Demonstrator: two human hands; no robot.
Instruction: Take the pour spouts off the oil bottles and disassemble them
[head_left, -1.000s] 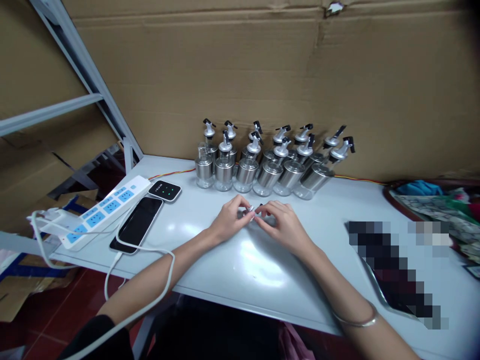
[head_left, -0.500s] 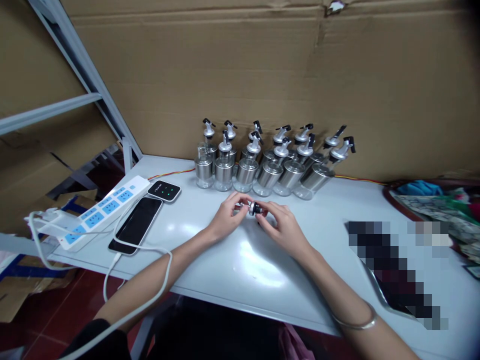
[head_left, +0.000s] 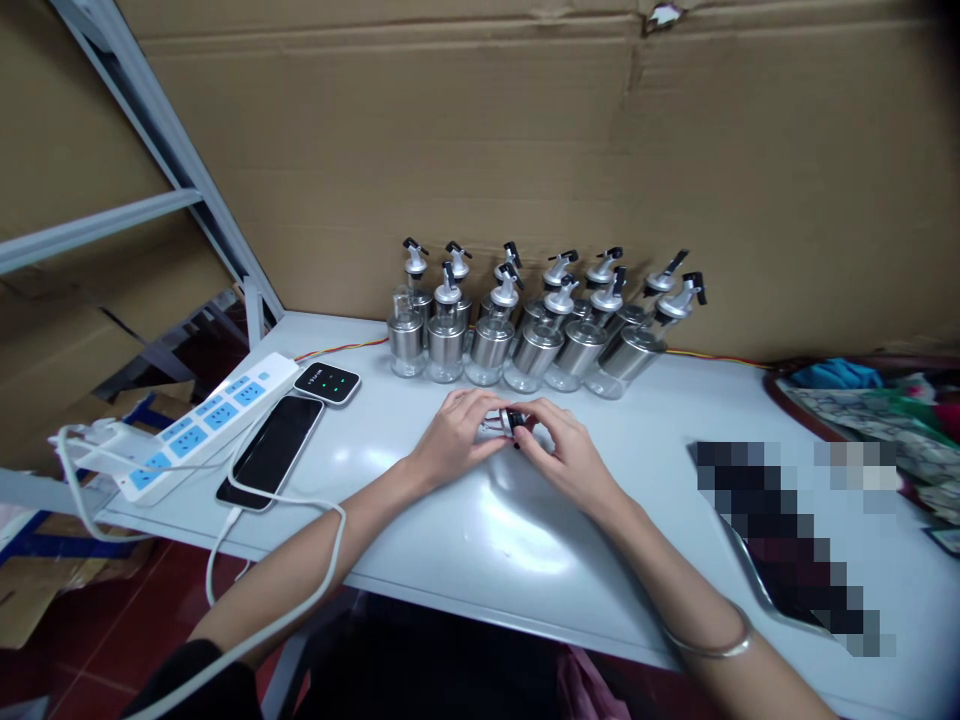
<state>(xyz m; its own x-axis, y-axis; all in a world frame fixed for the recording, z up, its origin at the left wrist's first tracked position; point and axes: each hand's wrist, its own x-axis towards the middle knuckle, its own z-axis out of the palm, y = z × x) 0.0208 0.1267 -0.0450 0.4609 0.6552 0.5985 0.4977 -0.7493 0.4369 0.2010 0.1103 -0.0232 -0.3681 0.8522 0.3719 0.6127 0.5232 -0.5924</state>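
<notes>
Both hands meet over the middle of the white table. My left hand and my right hand each pinch one end of a small silver and black pourer cap, held just above the tabletop. Its fine details are hidden by my fingertips. Behind it, against the cardboard wall, stand several glass and steel dispenser bottles with silver and black spouts.
A white and blue power strip, a black phone on a white cable and a small black device lie at the left. A blurred dark patch and a tray of cloth sit at the right.
The small cap has been turned between my fingers, its black end now showing, and both hands have closed in tighter round it.
</notes>
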